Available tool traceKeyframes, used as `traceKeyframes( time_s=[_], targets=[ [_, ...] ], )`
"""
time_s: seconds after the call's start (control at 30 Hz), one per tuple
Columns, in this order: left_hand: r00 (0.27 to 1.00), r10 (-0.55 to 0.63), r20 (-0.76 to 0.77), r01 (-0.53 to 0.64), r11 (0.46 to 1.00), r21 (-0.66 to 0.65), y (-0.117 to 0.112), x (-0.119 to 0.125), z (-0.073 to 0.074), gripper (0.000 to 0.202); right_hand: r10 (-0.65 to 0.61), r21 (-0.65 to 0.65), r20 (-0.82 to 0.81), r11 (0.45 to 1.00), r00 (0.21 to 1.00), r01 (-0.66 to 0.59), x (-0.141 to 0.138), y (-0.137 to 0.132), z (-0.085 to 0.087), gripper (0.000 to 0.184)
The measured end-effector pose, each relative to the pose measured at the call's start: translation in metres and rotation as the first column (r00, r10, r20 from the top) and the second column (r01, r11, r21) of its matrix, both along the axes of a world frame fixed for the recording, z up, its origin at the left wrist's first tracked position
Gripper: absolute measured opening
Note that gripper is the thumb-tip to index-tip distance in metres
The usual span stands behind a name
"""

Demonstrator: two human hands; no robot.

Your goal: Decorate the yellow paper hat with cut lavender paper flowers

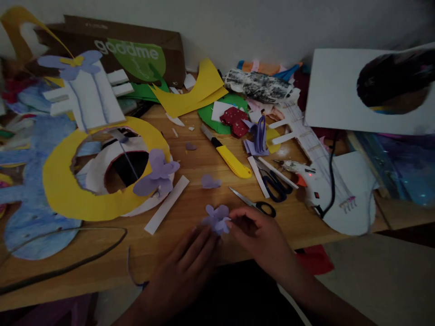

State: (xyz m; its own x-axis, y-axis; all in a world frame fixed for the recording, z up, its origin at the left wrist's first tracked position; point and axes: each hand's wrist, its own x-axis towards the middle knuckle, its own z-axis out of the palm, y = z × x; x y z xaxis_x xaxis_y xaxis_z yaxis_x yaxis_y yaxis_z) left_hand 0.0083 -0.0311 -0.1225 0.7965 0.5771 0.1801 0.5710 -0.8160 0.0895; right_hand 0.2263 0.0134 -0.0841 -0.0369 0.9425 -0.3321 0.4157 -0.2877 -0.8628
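Note:
A small purple paper flower [216,218] sits at the front edge of the wooden table [190,163]. My right hand [260,235] pinches the flower's right side with curled fingers. My left hand [185,267] lies below and left of it, fingers stretched toward its lower edge and touching it. Just behind the right hand lies a pair of black-handled scissors [253,204]. A loose purple petal piece [210,182] rests a little farther back.
A yellow paper ring [61,190] with a purple butterfly [158,174] lies left. A yellow utility knife [227,154], a second pair of scissors [275,183], a glue gun [306,179] with cord, white strips, paper scraps and a brown box [136,50] crowd the back.

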Motion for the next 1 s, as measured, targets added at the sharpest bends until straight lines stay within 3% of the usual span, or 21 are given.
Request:
traceKeyframes(
  time_s=[0.2,0.5,0.7,0.83,1.0],
  targets=[
    [0.974,0.186,0.126,-0.183,0.982,-0.037,0.002,0.005,-0.002,0.049,0.009,0.059,0.037,0.998,0.999,-0.011,-0.006,0.009,-0.009,0.004],
    [0.976,0.194,0.102,-0.190,0.981,-0.048,0.002,0.009,-0.006,0.048,0.029,0.042,0.079,0.999,0.996,-0.032,-0.011,0.011,-0.013,0.004],
    [0.970,0.206,0.128,-0.196,0.977,-0.084,0.005,0.006,-0.004,0.052,-0.086,-0.108,-0.020,0.991,0.996,0.083,-0.001,0.008,0.006,0.013],
    [0.971,0.216,0.101,-0.207,0.974,-0.097,0.009,0.016,0.000,0.055,-0.124,-0.094,-0.041,0.988,0.991,0.120,0.003,0.006,0.015,0.016],
    [0.961,0.238,0.137,-0.227,0.969,-0.096,0.010,0.027,0.011,0.055,-0.130,-0.060,-0.042,0.990,0.991,0.127,0.000,0.005,0.012,0.007]
  ],
)
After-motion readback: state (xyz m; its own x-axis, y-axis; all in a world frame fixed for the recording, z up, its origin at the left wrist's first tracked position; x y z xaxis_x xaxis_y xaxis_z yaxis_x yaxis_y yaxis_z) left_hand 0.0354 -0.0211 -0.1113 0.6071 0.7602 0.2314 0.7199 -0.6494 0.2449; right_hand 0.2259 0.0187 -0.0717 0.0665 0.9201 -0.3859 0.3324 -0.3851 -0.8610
